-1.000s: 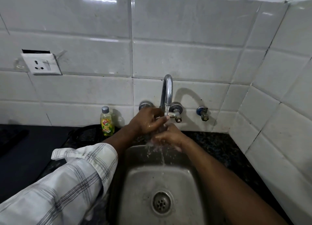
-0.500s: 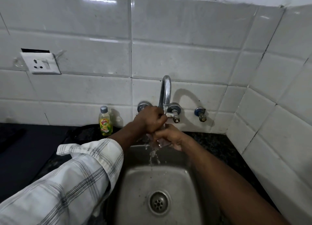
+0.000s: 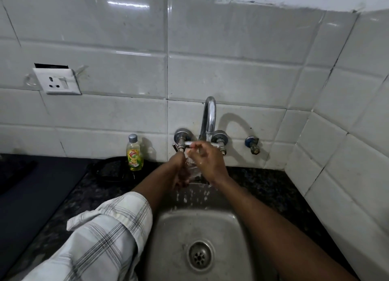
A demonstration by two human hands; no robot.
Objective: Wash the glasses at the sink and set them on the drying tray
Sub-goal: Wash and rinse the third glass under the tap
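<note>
Glass (image 3: 192, 166) sits between left hand (image 3: 179, 172) and right hand (image 3: 208, 161).

head view, close, downward over sink (image 3: 202, 228)

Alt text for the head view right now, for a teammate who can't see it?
The left hand and right hand meet under the running faucet above a steel sink; what they hold, if anything, is unclear. A yellow dish-soap bottle stands on the dark counter left of the faucet.
</note>
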